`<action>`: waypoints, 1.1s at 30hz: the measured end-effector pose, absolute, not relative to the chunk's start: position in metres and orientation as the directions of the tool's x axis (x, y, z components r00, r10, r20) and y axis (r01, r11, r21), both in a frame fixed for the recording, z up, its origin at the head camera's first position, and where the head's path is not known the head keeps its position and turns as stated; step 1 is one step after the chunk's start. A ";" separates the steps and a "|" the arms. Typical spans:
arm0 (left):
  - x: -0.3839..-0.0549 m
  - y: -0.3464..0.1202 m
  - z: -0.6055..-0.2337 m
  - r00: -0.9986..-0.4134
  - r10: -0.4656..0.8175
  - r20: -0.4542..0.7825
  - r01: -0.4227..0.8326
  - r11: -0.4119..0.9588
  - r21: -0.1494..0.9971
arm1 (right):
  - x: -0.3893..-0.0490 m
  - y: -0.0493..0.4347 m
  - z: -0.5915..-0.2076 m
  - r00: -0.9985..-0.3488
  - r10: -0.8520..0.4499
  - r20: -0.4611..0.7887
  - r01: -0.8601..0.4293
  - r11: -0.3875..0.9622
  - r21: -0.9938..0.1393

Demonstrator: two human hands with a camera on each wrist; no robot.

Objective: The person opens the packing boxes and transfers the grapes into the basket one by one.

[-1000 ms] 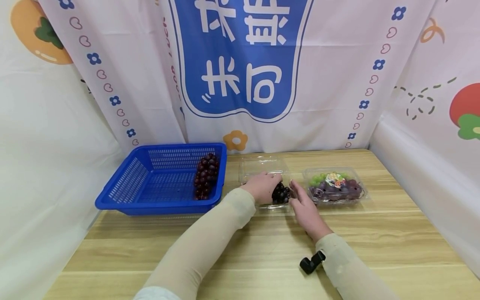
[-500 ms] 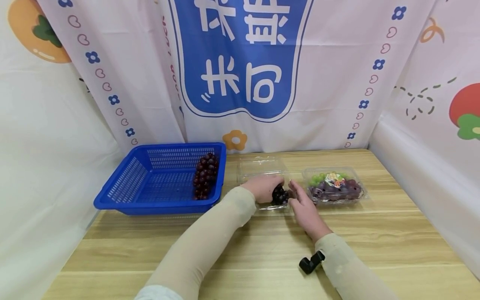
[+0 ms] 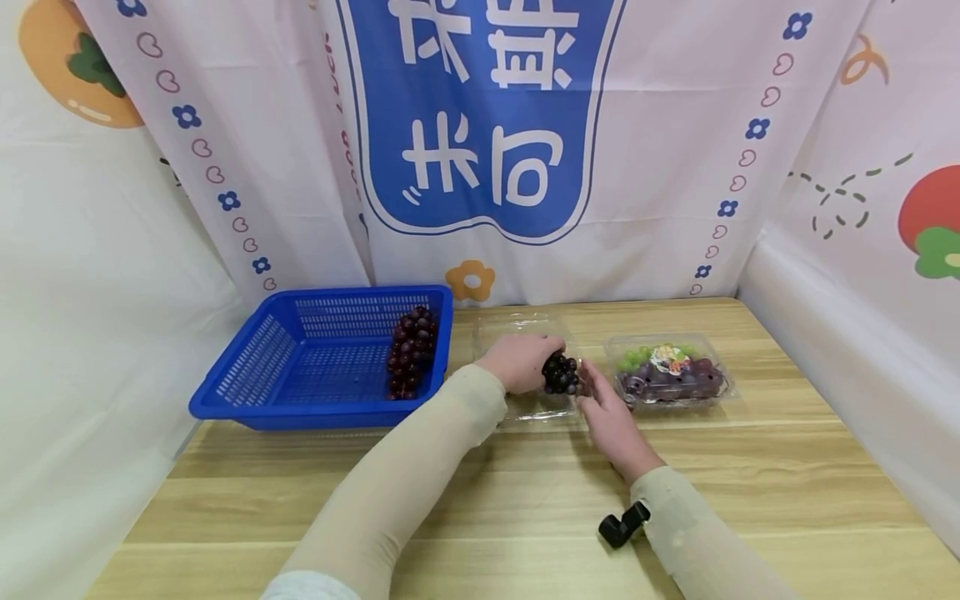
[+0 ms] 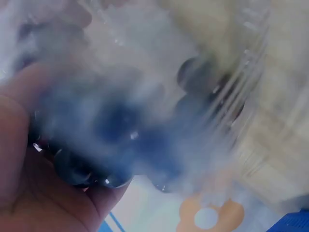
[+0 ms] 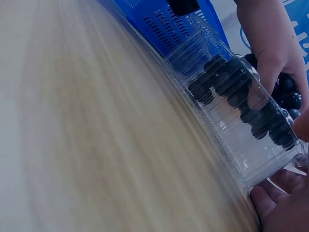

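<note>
My left hand (image 3: 517,362) grips a bunch of dark grapes (image 3: 559,374) over an open clear plastic box (image 3: 543,407). In the left wrist view the grapes (image 4: 72,166) lie across the palm, blurred behind the plastic. The right wrist view shows dark grapes (image 5: 227,79) through the box's side wall, with the left thumb reaching down among them. At the box's right end, my right hand (image 3: 611,421) holds it. Its fingers (image 5: 263,198) lie low against that end, and its thumb is up by the rim.
A blue basket (image 3: 300,408) at the left holds a bunch of red grapes (image 3: 411,354). To the right stands a closed clear box (image 3: 667,371) of green and purple grapes with a label. A patterned cloth (image 3: 660,250) hangs behind the wooden table (image 3: 525,517).
My left hand has risen slightly with the dark grapes, so more of the box's floor shows beneath them. The right hand has stayed at the box's end.
</note>
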State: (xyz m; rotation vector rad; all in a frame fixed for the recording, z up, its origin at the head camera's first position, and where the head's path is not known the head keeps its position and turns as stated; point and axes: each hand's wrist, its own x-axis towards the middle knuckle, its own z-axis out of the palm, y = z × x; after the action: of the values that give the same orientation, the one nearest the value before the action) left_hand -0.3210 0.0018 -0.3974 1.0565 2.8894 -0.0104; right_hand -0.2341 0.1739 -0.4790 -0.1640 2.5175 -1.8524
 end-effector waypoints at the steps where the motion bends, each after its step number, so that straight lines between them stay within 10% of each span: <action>1: -0.321 0.001 -0.395 -0.764 0.643 -0.051 0.643 0.766 0.017 | -0.234 0.174 -0.479 -0.994 -0.091 0.053 -0.078 0.297 -0.952; 11: -0.322 -0.010 -0.354 -0.798 0.601 0.042 0.603 0.795 0.067 | -0.234 0.175 -0.477 -0.994 -0.083 0.074 -0.097 0.312 -0.945; 33: -0.337 -0.105 -0.253 -0.929 0.281 0.241 0.370 0.689 0.623 | -0.234 0.175 -0.480 -0.995 -0.093 0.036 -0.063 0.313 -0.948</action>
State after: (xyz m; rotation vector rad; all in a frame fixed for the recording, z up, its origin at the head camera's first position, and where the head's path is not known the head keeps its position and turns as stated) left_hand -0.3375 -0.1054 -0.2534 0.5815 3.0016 1.1534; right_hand -0.2340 0.1747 -0.4796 -0.1507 2.5248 -1.8201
